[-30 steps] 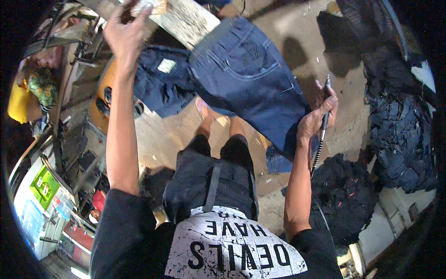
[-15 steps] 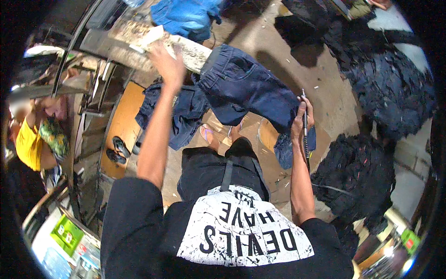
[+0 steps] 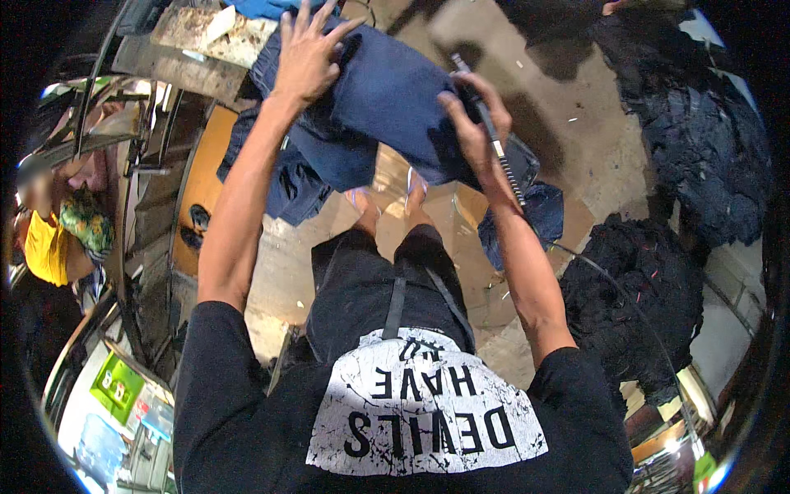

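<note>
Dark blue denim shorts or trousers (image 3: 387,103) are drawn over the end of a plank, legs toward me. My left hand (image 3: 309,62) lies on their waist end, fingers spread and holding nothing. Over the lower right part is my right hand (image 3: 477,115), closed on a slim pen-shaped tool (image 3: 495,142). A spring-like sleeve at the tool's rear runs into a dark cord (image 3: 613,280), which trails along my forearm to the lower right. The tool's tip points up and away from the cloth. Whether my right fingers also touch the denim, I cannot tell.
The worn plank (image 3: 177,58) comes in from the upper left. More dark denim (image 3: 292,185) hangs below it, and a blue denim piece (image 3: 535,218) lies by my right forearm. Black cloth heaps (image 3: 642,305) cover the right side. At far left is a person in yellow (image 3: 45,247).
My left hand has come off the plank onto the denim. The garment has shifted up and left, further over the plank. My right hand has moved up and left with the tool.
</note>
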Demonstrator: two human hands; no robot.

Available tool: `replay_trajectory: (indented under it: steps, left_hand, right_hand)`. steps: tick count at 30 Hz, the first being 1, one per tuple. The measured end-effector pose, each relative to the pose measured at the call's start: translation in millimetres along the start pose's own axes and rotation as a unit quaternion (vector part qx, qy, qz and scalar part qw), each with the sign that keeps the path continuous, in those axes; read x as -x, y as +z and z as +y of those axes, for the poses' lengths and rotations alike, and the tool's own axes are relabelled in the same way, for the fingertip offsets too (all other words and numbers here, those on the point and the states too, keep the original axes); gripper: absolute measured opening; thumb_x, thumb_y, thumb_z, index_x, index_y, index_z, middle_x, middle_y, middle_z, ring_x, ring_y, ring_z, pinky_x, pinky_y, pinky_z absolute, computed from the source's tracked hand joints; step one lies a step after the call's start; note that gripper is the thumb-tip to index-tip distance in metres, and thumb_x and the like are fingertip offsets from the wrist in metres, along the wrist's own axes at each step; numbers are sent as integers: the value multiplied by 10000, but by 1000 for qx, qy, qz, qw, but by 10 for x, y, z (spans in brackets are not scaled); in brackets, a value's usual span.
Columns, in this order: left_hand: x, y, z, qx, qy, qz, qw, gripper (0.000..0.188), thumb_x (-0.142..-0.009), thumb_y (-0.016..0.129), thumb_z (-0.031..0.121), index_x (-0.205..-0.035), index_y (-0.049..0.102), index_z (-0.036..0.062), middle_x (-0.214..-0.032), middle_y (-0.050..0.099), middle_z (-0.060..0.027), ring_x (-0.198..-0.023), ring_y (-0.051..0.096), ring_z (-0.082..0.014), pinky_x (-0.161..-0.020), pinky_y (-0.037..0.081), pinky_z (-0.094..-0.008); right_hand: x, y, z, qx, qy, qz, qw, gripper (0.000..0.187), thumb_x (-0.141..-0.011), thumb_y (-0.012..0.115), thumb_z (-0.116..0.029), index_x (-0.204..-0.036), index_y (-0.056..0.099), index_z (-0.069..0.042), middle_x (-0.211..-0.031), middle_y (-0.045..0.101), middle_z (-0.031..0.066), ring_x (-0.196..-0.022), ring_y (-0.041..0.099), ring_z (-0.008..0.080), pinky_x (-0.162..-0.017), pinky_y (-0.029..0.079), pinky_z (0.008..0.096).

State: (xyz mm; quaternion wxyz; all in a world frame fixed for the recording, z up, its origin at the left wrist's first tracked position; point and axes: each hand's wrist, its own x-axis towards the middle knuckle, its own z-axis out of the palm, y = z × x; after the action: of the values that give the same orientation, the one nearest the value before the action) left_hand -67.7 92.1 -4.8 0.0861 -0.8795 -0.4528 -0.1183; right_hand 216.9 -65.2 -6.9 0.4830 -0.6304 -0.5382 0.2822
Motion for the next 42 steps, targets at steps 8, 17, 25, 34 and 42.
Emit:
replay_trajectory:
  steps: [8, 17, 25, 34, 42]
  left_hand:
    - [-294, 227, 1649, 292, 110, -188, 931, 722, -854, 770, 646, -1429, 677, 219, -1475, 654, -81, -1428, 545, -302, -1170, 401, -556]
    - [-1133, 932, 1202, 411, 157, -142, 887, 204, -788, 847, 150, -969, 803, 68, -871, 790, -172, -792, 769, -354, -695, 600, -447]
    - [-1104, 852, 1303, 318, 117, -131, 932, 216, -782, 845, 238, -918, 772, 86, -776, 730, -190, -765, 723, -408, -647, 537, -502]
    - [-1148, 871, 1305, 297, 76, -198, 931, 138, -745, 787, 133, -817, 713, 41, -665, 665, -182, -623, 680, -364, -558, 479, -485]
    - [-1149, 892, 1300, 310, 68, -220, 922, 201, -775, 823, 177, -792, 698, 20, -668, 669, -194, -602, 679, -339, -547, 477, -474]
  right_hand:
    - [118, -607, 315, -83, 9, 63, 995, 274, -1126, 553, -142, -1278, 691, 40, -1258, 751, 180, -1160, 725, 233, -1074, 537, 374]
    - [144, -802, 471, -33, -147, -131, 980, 282, -964, 715, -145, -1174, 718, 43, -1133, 776, 237, -1183, 744, 356, -1082, 557, 468]
    - [127, -962, 643, -50, -259, -248, 932, 229, -752, 736, -37, -948, 770, 76, -930, 781, 234, -1015, 800, 362, -1006, 616, 536]
    - [109, -973, 634, -55, -262, -309, 913, 224, -755, 749, -22, -962, 780, 58, -975, 788, 224, -1041, 795, 345, -1023, 614, 523]
    - [113, -949, 647, -44, -261, -301, 916, 218, -766, 761, -20, -968, 779, 61, -953, 784, 203, -1062, 792, 345, -1029, 612, 520]
